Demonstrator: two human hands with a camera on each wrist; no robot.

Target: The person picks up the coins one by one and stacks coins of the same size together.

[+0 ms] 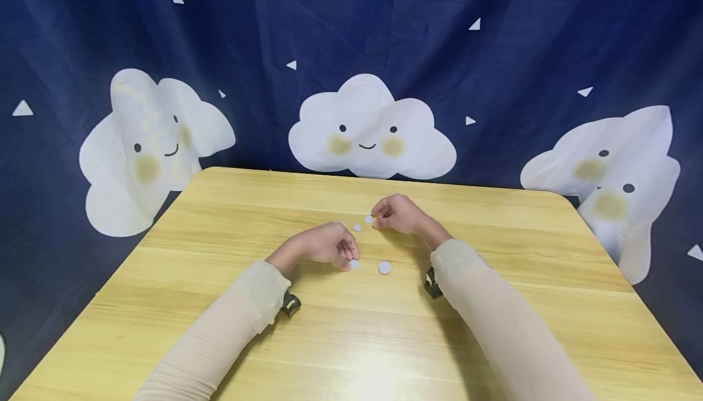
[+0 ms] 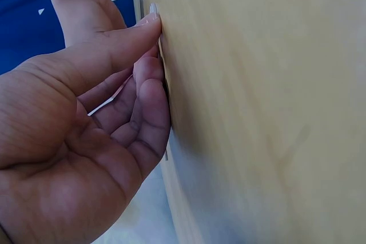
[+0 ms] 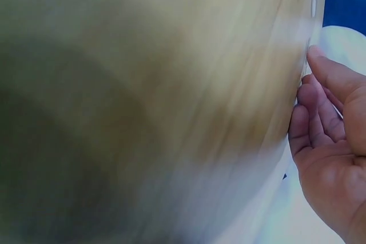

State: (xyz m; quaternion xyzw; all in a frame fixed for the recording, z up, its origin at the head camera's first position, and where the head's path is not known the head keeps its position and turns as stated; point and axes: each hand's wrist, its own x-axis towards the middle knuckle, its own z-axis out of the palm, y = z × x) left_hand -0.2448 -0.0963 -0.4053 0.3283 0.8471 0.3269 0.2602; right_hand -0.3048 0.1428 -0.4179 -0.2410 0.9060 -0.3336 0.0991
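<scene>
Small round white discs lie on the wooden table point(image 1: 351, 334). Thumb and fingers of the left hand point(image 1: 329, 243) pinch one white disc point(image 1: 354, 264) low at the tabletop; in the left wrist view its thin edge point(image 2: 153, 8) shows at the thumb tip. Farther back, the right hand point(image 1: 401, 213) has another disc point(image 1: 368, 220) between thumb and fingertips, at its right edge. The right wrist view has this hand point(image 3: 331, 124) with curled fingers resting against the table.
A thicker-looking disc point(image 1: 384, 268) lies right of the left hand. A smaller disc point(image 1: 357, 227) sits between the hands, and one more point(image 1: 342, 223) peeks out behind the left hand. A dark blue curtain point(image 1: 340, 16) with cloud prints hangs behind the table's far edge.
</scene>
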